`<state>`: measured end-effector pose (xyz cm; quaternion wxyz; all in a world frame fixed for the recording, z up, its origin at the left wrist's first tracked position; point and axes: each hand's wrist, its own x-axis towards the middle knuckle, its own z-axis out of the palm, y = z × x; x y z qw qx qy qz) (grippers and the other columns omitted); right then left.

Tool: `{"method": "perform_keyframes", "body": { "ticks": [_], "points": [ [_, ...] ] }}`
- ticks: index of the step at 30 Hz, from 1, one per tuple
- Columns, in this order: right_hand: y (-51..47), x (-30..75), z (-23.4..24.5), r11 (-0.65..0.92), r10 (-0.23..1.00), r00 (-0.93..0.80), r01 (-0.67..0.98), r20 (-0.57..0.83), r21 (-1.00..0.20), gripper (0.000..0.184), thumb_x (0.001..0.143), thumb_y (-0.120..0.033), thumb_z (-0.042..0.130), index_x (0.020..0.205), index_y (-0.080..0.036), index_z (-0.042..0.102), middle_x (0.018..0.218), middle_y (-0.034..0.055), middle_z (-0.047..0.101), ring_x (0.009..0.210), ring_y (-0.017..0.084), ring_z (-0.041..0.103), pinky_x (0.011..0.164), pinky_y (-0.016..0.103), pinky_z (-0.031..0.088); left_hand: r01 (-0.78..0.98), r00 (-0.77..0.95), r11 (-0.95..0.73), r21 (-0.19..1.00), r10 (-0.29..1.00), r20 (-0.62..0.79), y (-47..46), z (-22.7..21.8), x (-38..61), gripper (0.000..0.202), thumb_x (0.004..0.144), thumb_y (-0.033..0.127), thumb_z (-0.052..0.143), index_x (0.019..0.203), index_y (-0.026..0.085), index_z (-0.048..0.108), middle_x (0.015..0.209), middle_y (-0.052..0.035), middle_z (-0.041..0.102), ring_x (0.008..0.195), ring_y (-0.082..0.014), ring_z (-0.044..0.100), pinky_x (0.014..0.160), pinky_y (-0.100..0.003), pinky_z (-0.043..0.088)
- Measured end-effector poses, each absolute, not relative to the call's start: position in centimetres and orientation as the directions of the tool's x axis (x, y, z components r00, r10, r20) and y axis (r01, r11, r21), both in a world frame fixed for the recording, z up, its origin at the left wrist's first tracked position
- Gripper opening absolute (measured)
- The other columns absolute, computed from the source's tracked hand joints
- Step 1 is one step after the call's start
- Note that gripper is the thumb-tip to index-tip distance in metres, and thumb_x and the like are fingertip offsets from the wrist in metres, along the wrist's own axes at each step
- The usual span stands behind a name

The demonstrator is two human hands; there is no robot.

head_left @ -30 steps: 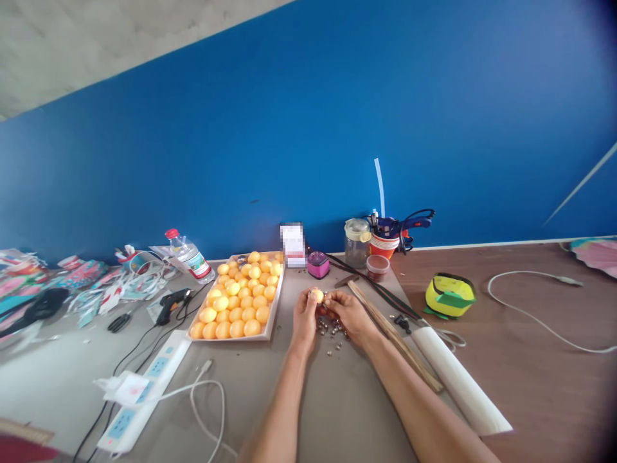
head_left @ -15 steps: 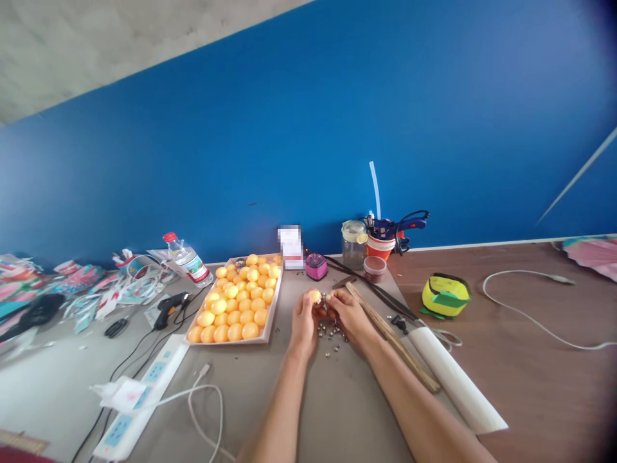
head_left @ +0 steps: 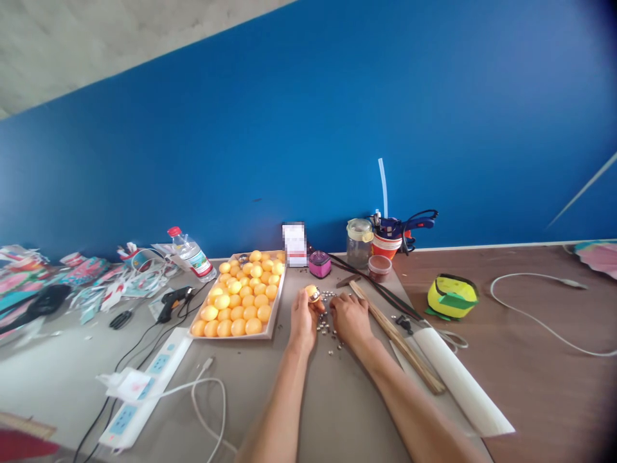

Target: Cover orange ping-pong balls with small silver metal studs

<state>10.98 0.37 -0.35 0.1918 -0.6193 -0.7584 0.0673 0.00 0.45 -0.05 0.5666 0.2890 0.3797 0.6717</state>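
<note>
You are holding an orange ball (head_left: 311, 293) in your left hand (head_left: 303, 318).
Left fingers are gripping the ball, shiny spots showing on it; your right hand (head_left: 353, 316) is resting palm-down just right of that grip, fingertips hidden, so whether it is pinching anything cannot be told. Small metal pieces (head_left: 326, 328) are lying between the hands; left of the grip, a box (head_left: 275, 315) is holding more orange balls (head_left: 236, 313); beyond it, a purple object (head_left: 319, 263) is sitting.
</note>
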Motion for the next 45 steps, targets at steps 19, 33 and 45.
{"method": "perform_keyframes", "body": {
  "ticks": [19,33,45],
  "points": [
    [2.2,11.2,-2.3,0.299,0.934,-0.017,0.583,0.356,-0.756,0.03,0.084,-0.014,0.037,0.095,-0.014,0.065,0.092,0.0105,0.066,0.087,0.02,0.06,0.08,0.029,0.043,-0.577,-0.204,-0.052,0.815,0.976,-0.081,0.7,-0.2,-0.1,0.04,0.074,0.05,0.06,0.09,0.013,0.057,0.063,0.0013,0.057,0.051,-0.0098,0.051,0.053,-0.024,0.038],
    [2.0,11.3,-2.0,0.33,0.926,-0.014,0.514,0.377,-0.792,0.025,0.078,-0.013,0.041,0.087,-0.017,0.065,0.089,0.0085,0.066,0.085,0.02,0.06,0.08,0.03,0.044,-0.69,-0.075,0.005,0.724,0.994,-0.078,0.3,0.5,-0.5,0.038,0.067,0.027,0.07,0.102,0.019,0.056,0.082,-0.0015,0.062,0.07,-0.0134,0.061,0.073,-0.03,0.047],
    [2.0,11.1,-0.4,0.145,0.984,0.12,-0.122,0.131,-0.982,0.021,0.071,-0.036,0.057,0.083,-0.018,0.059,0.057,-0.0022,0.052,0.053,0.014,0.046,0.052,0.027,0.038,-0.624,0.059,0.071,0.778,0.997,-0.044,-0.6,1.5,-0.2,0.028,0.065,0.024,0.072,0.087,0.018,0.055,0.084,0.0004,0.06,0.06,-0.0073,0.055,0.059,-0.022,0.042]
  ]
}}
